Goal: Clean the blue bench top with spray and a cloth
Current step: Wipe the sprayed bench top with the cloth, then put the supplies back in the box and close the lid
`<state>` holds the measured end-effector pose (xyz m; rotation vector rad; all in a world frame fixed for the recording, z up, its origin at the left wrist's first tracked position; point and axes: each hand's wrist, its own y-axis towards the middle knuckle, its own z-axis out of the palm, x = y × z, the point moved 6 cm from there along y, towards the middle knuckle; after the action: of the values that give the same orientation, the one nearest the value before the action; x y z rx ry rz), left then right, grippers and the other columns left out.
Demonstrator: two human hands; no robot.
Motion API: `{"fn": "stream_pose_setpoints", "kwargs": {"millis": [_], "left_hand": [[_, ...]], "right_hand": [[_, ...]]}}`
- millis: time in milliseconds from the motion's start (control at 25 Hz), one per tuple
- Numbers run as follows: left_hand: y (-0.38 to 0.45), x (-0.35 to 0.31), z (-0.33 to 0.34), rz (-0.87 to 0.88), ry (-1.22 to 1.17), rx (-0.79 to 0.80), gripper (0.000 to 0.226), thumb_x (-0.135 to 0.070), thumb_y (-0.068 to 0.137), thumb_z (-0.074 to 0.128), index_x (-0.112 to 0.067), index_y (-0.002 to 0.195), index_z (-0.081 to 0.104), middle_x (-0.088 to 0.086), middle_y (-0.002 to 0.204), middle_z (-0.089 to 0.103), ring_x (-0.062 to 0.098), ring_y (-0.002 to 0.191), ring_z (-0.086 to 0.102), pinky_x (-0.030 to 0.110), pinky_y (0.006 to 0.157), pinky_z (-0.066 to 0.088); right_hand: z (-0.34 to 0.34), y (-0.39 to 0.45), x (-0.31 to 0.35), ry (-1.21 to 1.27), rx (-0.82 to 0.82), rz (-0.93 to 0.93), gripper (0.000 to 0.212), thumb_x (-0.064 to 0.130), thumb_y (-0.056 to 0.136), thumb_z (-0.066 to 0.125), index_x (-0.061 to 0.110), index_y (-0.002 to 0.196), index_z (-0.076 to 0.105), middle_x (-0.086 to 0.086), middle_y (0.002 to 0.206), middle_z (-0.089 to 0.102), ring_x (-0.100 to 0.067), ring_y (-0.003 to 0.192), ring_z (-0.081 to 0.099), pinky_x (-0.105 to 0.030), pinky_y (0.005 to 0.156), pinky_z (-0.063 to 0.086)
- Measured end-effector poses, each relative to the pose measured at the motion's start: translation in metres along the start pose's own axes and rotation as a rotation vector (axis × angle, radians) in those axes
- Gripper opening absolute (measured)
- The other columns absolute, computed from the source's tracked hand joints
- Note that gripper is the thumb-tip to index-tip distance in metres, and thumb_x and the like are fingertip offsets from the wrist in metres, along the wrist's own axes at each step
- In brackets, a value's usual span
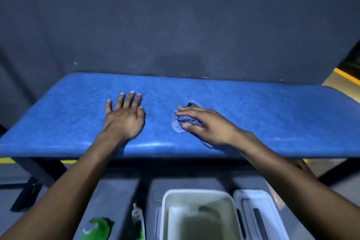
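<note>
While the right hand (204, 124) pressed a bunched blue cloth (184, 121) onto the blue tabletop (272, 115), its grip was curled loosely over the wad, thumb at the near side. The left hand (124, 117) lay flat beside it, fingers spread, holding nothing. Risk sat mainly in that cloth — crumpled small, it covered little, so strokes could leave unwiped bands, especially toward the far corners. A green spray bottle (97, 228) stood on the floor below, beside a white bucket (167, 206) — a careless step or a swinging arm could knock either over.
</note>
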<state>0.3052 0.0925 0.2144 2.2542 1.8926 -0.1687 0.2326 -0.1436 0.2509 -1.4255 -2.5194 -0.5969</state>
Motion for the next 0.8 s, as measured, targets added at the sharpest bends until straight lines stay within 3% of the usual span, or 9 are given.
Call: {"fn": "stream_pose_setpoints", "kwargs": {"millis": [120, 200, 280, 320, 400, 480, 640, 800], "left_hand": [[-0.003, -0.002, -0.013, 0.001, -0.098, 0.098, 0.060, -0.047, 0.101, 0.023, -0.030, 0.158, 0.021, -0.006, 0.169, 0.009, 0.016, 0.156, 0.003, 0.052, 0.124, -0.005], [-0.020, -0.007, -0.042, 0.068, -0.492, 0.067, 0.050, -0.042, 0.100, 0.045, -0.029, 0.148, 0.046, -0.001, 0.161, 0.037, 0.010, 0.147, 0.032, 0.039, 0.125, 0.014], [-0.063, -0.014, -0.072, 0.194, -0.875, -0.120, 0.037, -0.028, 0.100, 0.054, -0.024, 0.136, 0.059, -0.003, 0.142, 0.060, 0.005, 0.127, 0.056, 0.027, 0.113, 0.039], [-0.097, -0.020, -0.080, 0.262, -0.934, -0.245, 0.033, -0.022, 0.101, 0.054, -0.021, 0.133, 0.061, -0.004, 0.134, 0.065, 0.008, 0.122, 0.060, 0.027, 0.106, 0.045], [-0.165, -0.032, -0.064, 0.372, -0.924, -0.358, 0.027, -0.012, 0.101, 0.052, -0.014, 0.125, 0.063, 0.000, 0.123, 0.070, 0.013, 0.114, 0.066, 0.027, 0.099, 0.048], [-0.205, -0.032, -0.016, 0.415, -0.827, -0.264, 0.026, -0.012, 0.099, 0.054, -0.017, 0.122, 0.066, -0.004, 0.117, 0.071, 0.010, 0.110, 0.066, 0.030, 0.097, 0.050], [-0.209, 0.023, 0.095, 0.268, -0.404, 0.171, 0.035, -0.041, 0.096, 0.048, -0.038, 0.129, 0.059, -0.013, 0.130, 0.063, 0.016, 0.122, 0.058, 0.039, 0.102, 0.048], [-0.209, 0.073, 0.132, 0.095, -0.207, 0.408, 0.054, -0.055, 0.091, 0.037, -0.034, 0.140, 0.051, -0.003, 0.145, 0.052, 0.025, 0.134, 0.047, 0.043, 0.107, 0.044]], "right_hand": [[-0.009, -0.023, 0.017, -0.007, -0.031, 0.041, 0.040, 0.033, 0.099, 0.059, 0.021, 0.137, 0.059, 0.007, 0.146, 0.057, -0.008, 0.141, 0.046, -0.037, 0.113, 0.041], [-0.013, -0.042, 0.032, 0.038, -0.100, 0.104, 0.039, 0.032, 0.100, 0.059, 0.022, 0.138, 0.059, 0.007, 0.145, 0.058, -0.007, 0.140, 0.046, -0.037, 0.114, 0.040], [-0.007, -0.075, 0.052, 0.188, -0.203, 0.212, 0.037, 0.027, 0.101, 0.060, 0.022, 0.137, 0.060, 0.008, 0.143, 0.059, -0.002, 0.139, 0.046, -0.028, 0.115, 0.038], [-0.001, -0.094, 0.063, 0.307, -0.263, 0.267, 0.035, 0.022, 0.101, 0.060, 0.019, 0.135, 0.062, 0.007, 0.142, 0.060, 0.000, 0.138, 0.047, -0.022, 0.114, 0.037], [0.021, -0.133, 0.078, 0.580, -0.375, 0.365, 0.032, 0.011, 0.100, 0.060, 0.012, 0.132, 0.064, 0.004, 0.140, 0.061, 0.000, 0.136, 0.050, -0.017, 0.112, 0.036], [0.055, -0.168, 0.080, 0.700, -0.398, 0.475, 0.032, 0.010, 0.101, 0.058, 0.018, 0.131, 0.064, 0.010, 0.139, 0.062, 0.001, 0.134, 0.051, -0.016, 0.110, 0.038], [0.161, -0.201, 0.043, 0.555, -0.151, 0.677, 0.024, 0.031, 0.102, 0.057, 0.032, 0.125, 0.066, 0.016, 0.121, 0.070, 0.007, 0.112, 0.062, -0.022, 0.099, 0.047], [0.265, -0.211, 0.001, 0.325, 0.138, 0.674, 0.028, 0.053, 0.099, 0.048, 0.039, 0.119, 0.062, 0.012, 0.125, 0.066, -0.013, 0.121, 0.061, -0.038, 0.102, 0.047]]}}
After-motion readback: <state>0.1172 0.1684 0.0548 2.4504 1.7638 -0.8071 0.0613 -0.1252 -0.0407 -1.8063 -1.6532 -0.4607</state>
